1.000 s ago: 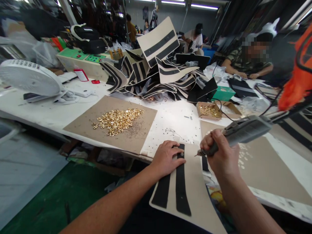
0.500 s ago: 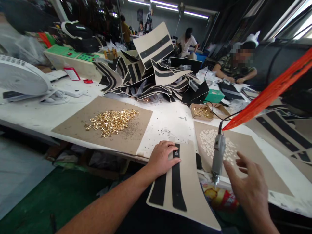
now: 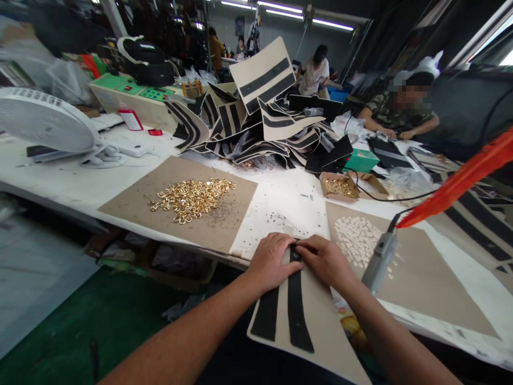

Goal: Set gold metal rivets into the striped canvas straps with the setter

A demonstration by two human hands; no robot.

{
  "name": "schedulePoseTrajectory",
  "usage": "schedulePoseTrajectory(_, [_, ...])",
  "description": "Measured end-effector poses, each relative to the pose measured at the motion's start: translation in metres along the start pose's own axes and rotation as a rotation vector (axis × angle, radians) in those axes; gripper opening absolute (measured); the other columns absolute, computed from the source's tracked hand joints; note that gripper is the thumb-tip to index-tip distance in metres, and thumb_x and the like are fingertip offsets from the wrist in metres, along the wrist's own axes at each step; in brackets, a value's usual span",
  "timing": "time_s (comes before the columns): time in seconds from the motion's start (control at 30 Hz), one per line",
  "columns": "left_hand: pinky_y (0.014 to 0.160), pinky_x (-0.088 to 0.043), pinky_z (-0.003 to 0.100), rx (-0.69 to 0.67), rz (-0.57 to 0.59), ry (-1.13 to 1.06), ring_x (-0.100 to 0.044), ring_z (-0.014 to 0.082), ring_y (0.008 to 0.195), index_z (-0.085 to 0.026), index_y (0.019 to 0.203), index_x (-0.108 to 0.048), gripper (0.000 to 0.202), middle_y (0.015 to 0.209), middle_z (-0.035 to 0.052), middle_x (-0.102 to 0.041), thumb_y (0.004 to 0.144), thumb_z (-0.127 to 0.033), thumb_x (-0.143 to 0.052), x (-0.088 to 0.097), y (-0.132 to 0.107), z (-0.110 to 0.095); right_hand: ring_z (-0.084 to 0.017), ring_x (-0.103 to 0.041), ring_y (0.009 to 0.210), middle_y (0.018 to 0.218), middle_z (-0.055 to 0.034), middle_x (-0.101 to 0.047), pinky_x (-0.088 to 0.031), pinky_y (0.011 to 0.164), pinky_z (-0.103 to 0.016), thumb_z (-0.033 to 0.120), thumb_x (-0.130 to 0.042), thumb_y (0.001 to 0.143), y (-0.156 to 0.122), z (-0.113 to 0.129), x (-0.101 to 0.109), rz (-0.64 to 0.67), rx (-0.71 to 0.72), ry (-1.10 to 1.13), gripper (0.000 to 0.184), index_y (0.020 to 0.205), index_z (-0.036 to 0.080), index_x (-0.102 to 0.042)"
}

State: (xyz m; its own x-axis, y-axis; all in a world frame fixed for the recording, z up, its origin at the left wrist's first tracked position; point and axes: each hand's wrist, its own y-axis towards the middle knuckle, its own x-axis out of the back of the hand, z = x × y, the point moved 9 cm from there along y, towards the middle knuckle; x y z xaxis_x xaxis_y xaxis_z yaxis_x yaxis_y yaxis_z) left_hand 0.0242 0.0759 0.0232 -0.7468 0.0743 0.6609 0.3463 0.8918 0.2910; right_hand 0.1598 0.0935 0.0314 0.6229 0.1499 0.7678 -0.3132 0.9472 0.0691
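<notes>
A beige panel [image 3: 320, 331] with two black straps slopes down from the table's front edge toward me. My left hand [image 3: 271, 263] grips its upper part, thumb and fingers closed about the black strap [image 3: 297, 310]. A small round metal fastener [image 3: 296, 255] shows on the strap between my hands. From the other side my right hand [image 3: 326, 261] pinches at the strap's top end; whatever its fingertips hold is hidden. Right of that hand a grey electric screwdriver [image 3: 380, 262] hangs tilted from a stretched orange cord [image 3: 460, 182], its tip behind my forearm.
Gold metal rings or buckles [image 3: 192, 198] lie heaped on a brown board [image 3: 132, 198] at left. Small whitish pieces [image 3: 356, 238] are spread on another board [image 3: 433, 272] at right. Striped panels [image 3: 264, 80] pile up behind, near a white fan [image 3: 44, 120]. A co-worker [image 3: 401, 112] sits at back right.
My right hand has moved left from beside the screwdriver to the top of the strap. The screwdriver has swung right and tilted. My left hand keeps its place on the panel.
</notes>
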Motion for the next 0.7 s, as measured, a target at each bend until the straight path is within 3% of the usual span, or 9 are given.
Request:
schedulePoseTrajectory(0.2, [0.103,-0.046,0.043,0.014,0.010,-0.003,-0.058,0.0277,0.117,-0.021,0.122,-0.063,0.056,0.124,0.0063,-0.067,0.074,-0.037,-0.087,-0.001,0.000,0.002,-0.020,-0.063,0.087,0.094,-0.0035,-0.065,-0.048,0.079,-0.033,0.026,-0.055,0.101,-0.012,0.006,-0.002,0.071,0.162,-0.004,0.017,0.099,0.024,-0.072])
schedulePoseTrajectory(0.4, [0.104,-0.046,0.043,0.012,0.007,-0.001,-0.058,0.0275,0.118,-0.021,0.121,-0.063,0.056,0.125,0.0062,-0.068,0.073,-0.037,-0.088,-0.001,-0.001,0.002,-0.019,-0.062,0.088,0.091,-0.0005,-0.066,-0.046,0.081,-0.033,0.028,-0.058,0.099,-0.008,0.008,-0.001,0.111,0.105,0.101,0.013,0.090,0.025,-0.068])
schedulePoseTrajectory(0.57, [0.105,-0.046,0.043,0.009,0.005,0.005,-0.058,0.0276,0.118,-0.021,0.122,-0.063,0.057,0.125,0.0063,-0.068,0.073,-0.038,-0.088,-0.001,0.000,0.002,-0.019,-0.062,0.087,0.090,0.0001,-0.068,-0.045,0.080,-0.033,0.026,-0.062,0.094,-0.001,0.007,-0.007,0.158,0.075,0.049,0.011,0.086,0.025,-0.069])
schedulePoseTrajectory(0.7, [0.103,-0.047,0.043,0.008,0.008,0.002,-0.058,0.0276,0.117,-0.021,0.121,-0.063,0.056,0.123,0.0063,-0.068,0.074,-0.039,-0.087,0.000,0.000,0.002,-0.020,-0.063,0.092,0.096,-0.0001,-0.070,-0.046,0.084,-0.034,0.024,-0.064,0.092,0.004,0.004,-0.007,0.167,0.074,0.060,0.010,0.094,0.026,-0.073])
